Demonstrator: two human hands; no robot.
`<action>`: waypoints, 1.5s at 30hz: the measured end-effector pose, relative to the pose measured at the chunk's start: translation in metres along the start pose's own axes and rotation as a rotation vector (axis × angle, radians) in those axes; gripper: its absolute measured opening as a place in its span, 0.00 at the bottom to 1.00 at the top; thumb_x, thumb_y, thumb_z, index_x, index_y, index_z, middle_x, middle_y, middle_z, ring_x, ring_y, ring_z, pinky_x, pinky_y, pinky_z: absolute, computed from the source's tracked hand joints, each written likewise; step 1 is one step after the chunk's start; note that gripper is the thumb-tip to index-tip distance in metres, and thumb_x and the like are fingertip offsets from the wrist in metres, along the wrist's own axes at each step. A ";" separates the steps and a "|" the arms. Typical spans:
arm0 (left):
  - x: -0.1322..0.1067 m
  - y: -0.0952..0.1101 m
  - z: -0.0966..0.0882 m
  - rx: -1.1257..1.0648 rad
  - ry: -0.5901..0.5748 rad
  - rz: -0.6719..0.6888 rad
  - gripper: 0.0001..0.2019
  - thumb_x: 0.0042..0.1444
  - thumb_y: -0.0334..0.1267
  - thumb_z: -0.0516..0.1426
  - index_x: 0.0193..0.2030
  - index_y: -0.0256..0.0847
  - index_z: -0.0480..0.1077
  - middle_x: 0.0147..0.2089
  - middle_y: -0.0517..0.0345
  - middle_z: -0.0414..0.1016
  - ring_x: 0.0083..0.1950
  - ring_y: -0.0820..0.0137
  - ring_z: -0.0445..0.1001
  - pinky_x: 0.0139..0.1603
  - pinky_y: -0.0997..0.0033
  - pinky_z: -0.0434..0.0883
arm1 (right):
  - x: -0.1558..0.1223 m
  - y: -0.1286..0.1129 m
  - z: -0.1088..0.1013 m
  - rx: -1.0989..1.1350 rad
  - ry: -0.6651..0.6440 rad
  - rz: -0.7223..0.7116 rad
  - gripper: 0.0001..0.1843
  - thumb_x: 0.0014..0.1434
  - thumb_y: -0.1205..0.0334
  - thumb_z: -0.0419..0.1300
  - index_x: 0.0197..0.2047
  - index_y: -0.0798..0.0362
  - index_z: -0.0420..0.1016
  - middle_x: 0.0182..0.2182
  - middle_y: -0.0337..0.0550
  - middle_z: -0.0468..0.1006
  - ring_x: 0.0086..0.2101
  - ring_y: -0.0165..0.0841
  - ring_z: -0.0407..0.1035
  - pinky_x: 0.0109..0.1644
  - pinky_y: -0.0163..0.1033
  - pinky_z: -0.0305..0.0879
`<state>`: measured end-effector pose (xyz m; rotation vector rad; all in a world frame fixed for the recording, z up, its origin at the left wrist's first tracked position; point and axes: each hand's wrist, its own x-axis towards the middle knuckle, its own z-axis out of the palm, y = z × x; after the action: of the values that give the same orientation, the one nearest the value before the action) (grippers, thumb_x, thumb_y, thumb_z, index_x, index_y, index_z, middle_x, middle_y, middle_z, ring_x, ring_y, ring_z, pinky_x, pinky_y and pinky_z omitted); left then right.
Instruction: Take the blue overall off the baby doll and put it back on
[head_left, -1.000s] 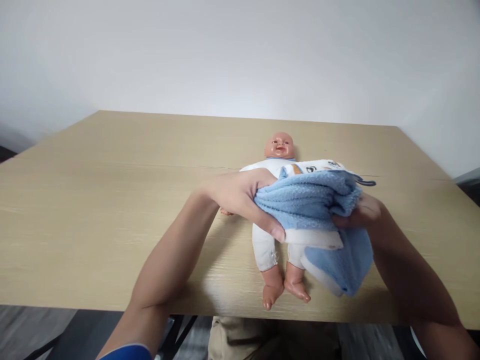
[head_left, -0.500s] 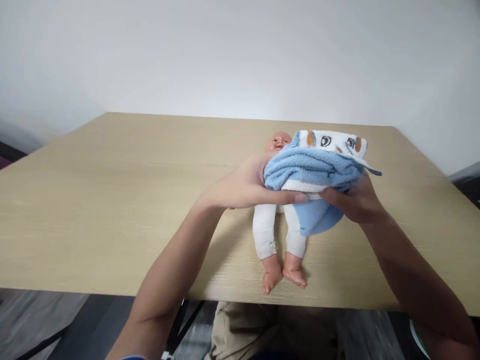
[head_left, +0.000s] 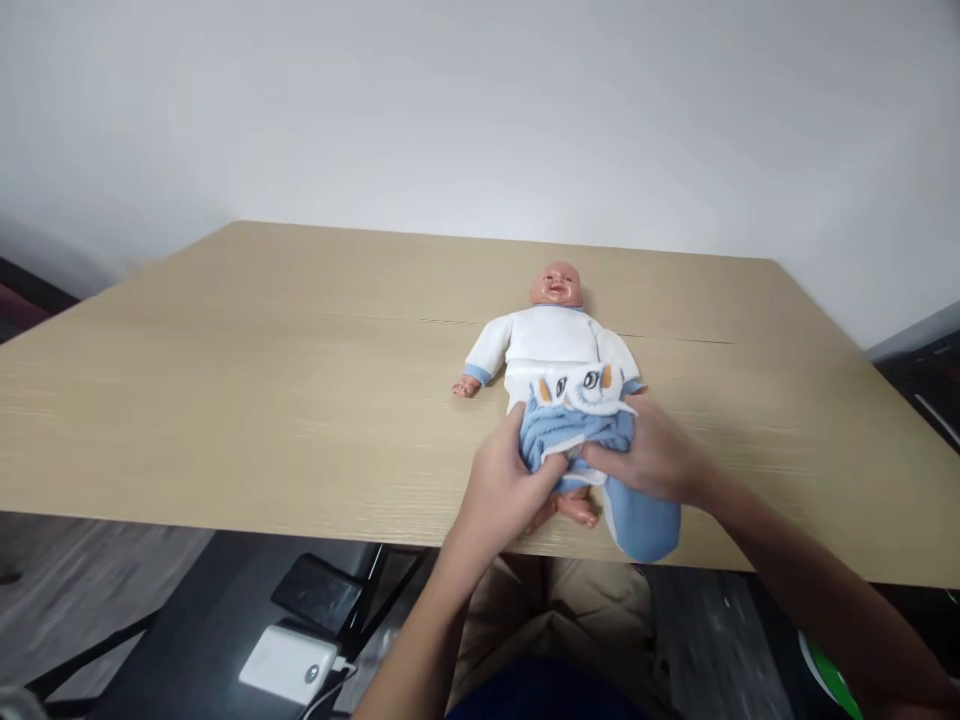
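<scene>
A baby doll (head_left: 553, 335) in a white top with blue cuffs lies on its back, head away from me, feet toward the table's front edge. Bunched blue-and-white terry baby pants (head_left: 577, 430) with an embroidered animal face are held over its lower legs. My left hand (head_left: 510, 475) grips their left side, thumb pressed on the gathered cloth. On the other side my right hand (head_left: 652, 450) is closed on the cloth, its thumb near my left thumb. One blue part hangs to the right of the doll's feet (head_left: 577, 508). The doll's legs are mostly hidden.
The doll lies on a light wooden table (head_left: 262, 400) with a white wall behind it. Below the front edge, a dark seat (head_left: 187, 640) bears a black phone (head_left: 317, 594) and a white power bank (head_left: 289, 662) with a cable.
Both hands have lowered the pants and drawn them toward me, from above the doll's body to its lower legs and feet. The doll's chest and arms now show.
</scene>
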<state>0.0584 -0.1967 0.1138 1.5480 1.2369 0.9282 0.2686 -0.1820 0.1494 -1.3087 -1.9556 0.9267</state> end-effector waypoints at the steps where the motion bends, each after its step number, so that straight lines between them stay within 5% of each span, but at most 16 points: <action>1: -0.010 -0.006 0.001 0.016 0.001 -0.039 0.13 0.62 0.40 0.61 0.52 0.42 0.74 0.40 0.59 0.81 0.41 0.62 0.79 0.42 0.65 0.72 | -0.004 0.001 0.006 -0.008 -0.040 0.000 0.04 0.59 0.58 0.67 0.36 0.49 0.82 0.36 0.41 0.89 0.39 0.42 0.82 0.46 0.44 0.77; 4: -0.032 -0.020 -0.002 0.103 0.009 -0.098 0.10 0.62 0.42 0.60 0.48 0.44 0.72 0.39 0.59 0.80 0.40 0.62 0.77 0.41 0.65 0.70 | -0.012 0.006 0.023 -0.035 -0.104 0.055 0.05 0.58 0.58 0.68 0.32 0.49 0.79 0.29 0.39 0.85 0.31 0.37 0.77 0.38 0.41 0.72; 8: -0.038 -0.035 -0.009 0.228 0.038 -0.131 0.09 0.60 0.42 0.61 0.45 0.45 0.70 0.39 0.59 0.80 0.41 0.59 0.78 0.41 0.64 0.67 | -0.011 0.019 0.041 -0.082 -0.090 0.122 0.06 0.56 0.58 0.71 0.35 0.49 0.81 0.34 0.42 0.87 0.35 0.40 0.79 0.42 0.42 0.73; 22: 0.015 -0.057 -0.021 0.261 -0.029 -0.121 0.08 0.63 0.43 0.58 0.45 0.45 0.67 0.36 0.60 0.75 0.39 0.61 0.76 0.40 0.65 0.64 | 0.027 0.063 0.053 -0.113 0.038 0.093 0.06 0.57 0.62 0.70 0.37 0.51 0.79 0.37 0.43 0.88 0.37 0.40 0.80 0.42 0.41 0.72; 26: 0.011 -0.052 -0.025 0.217 -0.042 -0.119 0.11 0.63 0.44 0.59 0.48 0.44 0.69 0.39 0.58 0.77 0.42 0.60 0.77 0.43 0.63 0.67 | 0.030 0.051 0.040 -0.123 -0.028 0.124 0.06 0.57 0.60 0.70 0.37 0.51 0.80 0.37 0.44 0.88 0.37 0.40 0.80 0.41 0.41 0.70; 34: -0.046 -0.027 -0.049 0.045 -0.137 -0.212 0.17 0.67 0.46 0.59 0.59 0.46 0.67 0.52 0.56 0.81 0.56 0.57 0.79 0.54 0.61 0.74 | 0.000 -0.008 0.037 -0.097 -0.269 0.148 0.10 0.55 0.57 0.70 0.31 0.49 0.73 0.32 0.43 0.84 0.32 0.39 0.74 0.35 0.40 0.63; 41: -0.032 -0.055 -0.044 0.304 -0.194 -0.247 0.17 0.64 0.47 0.56 0.56 0.43 0.68 0.51 0.48 0.83 0.56 0.47 0.79 0.58 0.50 0.73 | 0.019 0.005 0.051 -0.218 -0.320 0.143 0.06 0.60 0.62 0.66 0.40 0.51 0.76 0.41 0.47 0.87 0.41 0.43 0.79 0.44 0.43 0.66; 45: -0.027 -0.069 -0.039 0.426 -0.181 -0.135 0.14 0.64 0.44 0.55 0.53 0.44 0.67 0.54 0.46 0.83 0.63 0.45 0.76 0.70 0.41 0.67 | 0.014 0.009 0.060 -0.424 -0.356 0.119 0.17 0.62 0.61 0.65 0.53 0.55 0.77 0.55 0.58 0.84 0.53 0.53 0.80 0.54 0.50 0.71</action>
<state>-0.0039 -0.2106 0.0588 1.8034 1.4491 0.4410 0.2213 -0.1793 0.1092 -1.5929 -2.4725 0.8763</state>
